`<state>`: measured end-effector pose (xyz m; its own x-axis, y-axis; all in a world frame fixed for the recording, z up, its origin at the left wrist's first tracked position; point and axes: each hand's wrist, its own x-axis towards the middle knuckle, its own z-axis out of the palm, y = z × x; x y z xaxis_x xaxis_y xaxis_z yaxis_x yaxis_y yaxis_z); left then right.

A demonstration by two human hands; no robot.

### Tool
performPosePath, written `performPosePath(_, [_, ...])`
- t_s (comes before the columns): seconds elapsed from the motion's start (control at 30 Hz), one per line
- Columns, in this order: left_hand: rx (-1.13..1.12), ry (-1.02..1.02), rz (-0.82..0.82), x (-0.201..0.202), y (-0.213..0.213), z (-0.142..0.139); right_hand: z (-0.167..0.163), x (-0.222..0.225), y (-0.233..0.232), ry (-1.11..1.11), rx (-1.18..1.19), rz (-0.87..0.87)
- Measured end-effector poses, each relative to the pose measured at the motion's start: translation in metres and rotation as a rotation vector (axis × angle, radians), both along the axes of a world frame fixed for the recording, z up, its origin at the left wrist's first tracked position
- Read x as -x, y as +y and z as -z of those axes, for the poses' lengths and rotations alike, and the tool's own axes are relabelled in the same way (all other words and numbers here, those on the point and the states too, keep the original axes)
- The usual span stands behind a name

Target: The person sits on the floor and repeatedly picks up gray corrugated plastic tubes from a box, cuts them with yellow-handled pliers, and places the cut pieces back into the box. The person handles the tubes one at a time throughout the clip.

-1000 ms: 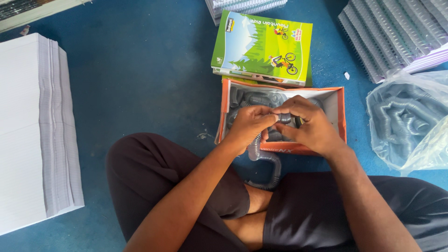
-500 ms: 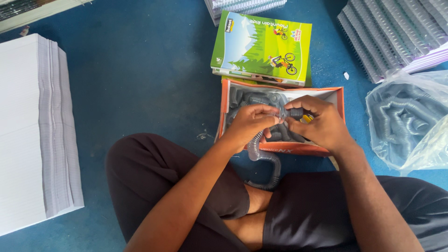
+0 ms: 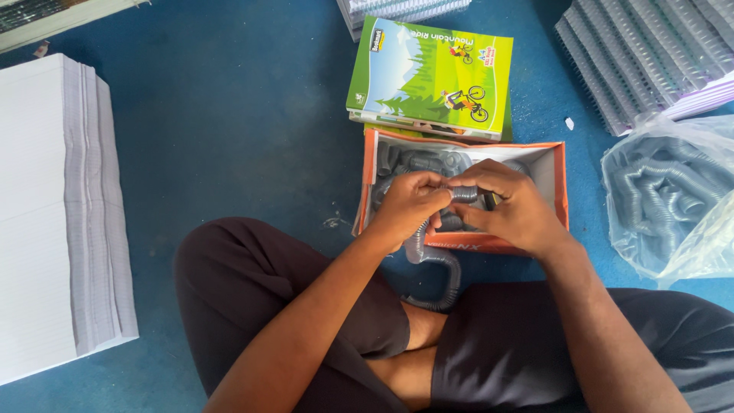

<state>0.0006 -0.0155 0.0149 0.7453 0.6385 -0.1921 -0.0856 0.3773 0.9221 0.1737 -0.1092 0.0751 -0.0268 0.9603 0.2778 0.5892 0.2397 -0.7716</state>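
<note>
Head view: both my hands, left hand (image 3: 409, 205) and right hand (image 3: 514, 208), closed on grey coil (image 3: 465, 193), axis left-right, over box (image 3: 556, 191).

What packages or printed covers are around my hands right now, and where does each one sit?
Orange cardboard box: open, under both hands, full of grey spiral coils.
Green notebook: beyond the box, cover showing cyclists and hills.
Clear plastic bag: right of the box, holding grey coils.

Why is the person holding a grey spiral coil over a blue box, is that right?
Not quite. The head view shows both hands, left and right, holding the grey spiral coil over an orange box, not a blue one. The floor is blue.
</note>
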Motion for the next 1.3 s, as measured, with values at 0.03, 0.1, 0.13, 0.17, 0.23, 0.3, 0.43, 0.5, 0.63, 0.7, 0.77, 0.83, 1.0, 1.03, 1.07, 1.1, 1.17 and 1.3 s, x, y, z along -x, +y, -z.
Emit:
performPosePath(0.03, [0.000,0.004,0.003,0.000,0.000,-0.001,0.001,0.000,0.000,-0.015,-0.007,0.008])
performPosePath(0.1, [-0.001,0.009,0.009,0.000,0.000,-0.003,0.002,-0.001,0.000,-0.036,-0.012,0.038])
performPosePath(0.13, [-0.010,0.000,0.018,0.000,0.000,-0.004,0.004,-0.001,0.000,-0.041,-0.010,0.057])
performPosePath(0.17, [-0.019,-0.007,0.026,0.000,-0.001,-0.006,0.005,-0.002,0.000,-0.045,-0.009,0.076])
performPosePath(0.23, [-0.024,-0.027,0.037,0.000,-0.001,-0.009,0.006,-0.005,0.000,-0.031,0.019,0.081])
performPosePath(0.3, [-0.019,-0.049,0.042,0.001,-0.002,-0.011,0.006,-0.008,-0.002,-0.017,0.047,0.098])
performPosePath(0.43, [-0.011,0.013,0.029,0.002,0.000,-0.015,0.005,-0.015,-0.004,0.026,0.083,0.141])
performPosePath(0.5, [-0.003,0.023,0.023,0.002,0.001,-0.016,0.005,-0.016,-0.004,0.051,0.090,0.144])
performPosePath(0.63, [0.020,0.024,0.011,0.000,0.002,-0.013,0.006,-0.012,-0.003,0.087,0.085,0.105])
performPosePath(0.7, [0.040,0.027,-0.001,-0.001,0.003,-0.009,0.007,-0.010,-0.003,0.084,0.096,0.097])
performPosePath(0.77, [0.033,0.011,-0.004,0.000,0.002,-0.005,0.007,-0.007,-0.002,0.059,0.130,0.115])
performPosePath(0.83, [0.014,-0.002,-0.009,-0.001,0.001,-0.002,0.006,-0.007,-0.002,0.093,0.138,0.102])
performPosePath(1.0, [-0.025,-0.031,-0.002,-0.002,-0.001,-0.001,0.007,-0.003,0.000,0.015,-0.053,-0.011])
performPosePath(1.03, [-0.013,-0.023,0.000,-0.002,-0.001,-0.002,0.008,-0.004,0.001,-0.006,-0.052,-0.001])
performPosePath(1.07, [-0.001,-0.015,0.003,-0.002,-0.002,-0.004,0.008,-0.004,0.001,-0.028,-0.051,0.009])
performPosePath(1.1, [0.010,-0.007,0.006,-0.002,-0.002,-0.006,0.008,-0.005,0.001,-0.027,-0.029,0.029])
performPosePath(1.17, [-0.007,-0.038,0.024,0.001,-0.003,-0.011,0.008,-0.006,0.001,-0.025,0.015,0.068])
performPosePath(1.3, [-0.027,-0.019,0.057,0.002,-0.003,-0.018,0.006,-0.010,-0.002,0.010,0.055,0.098])
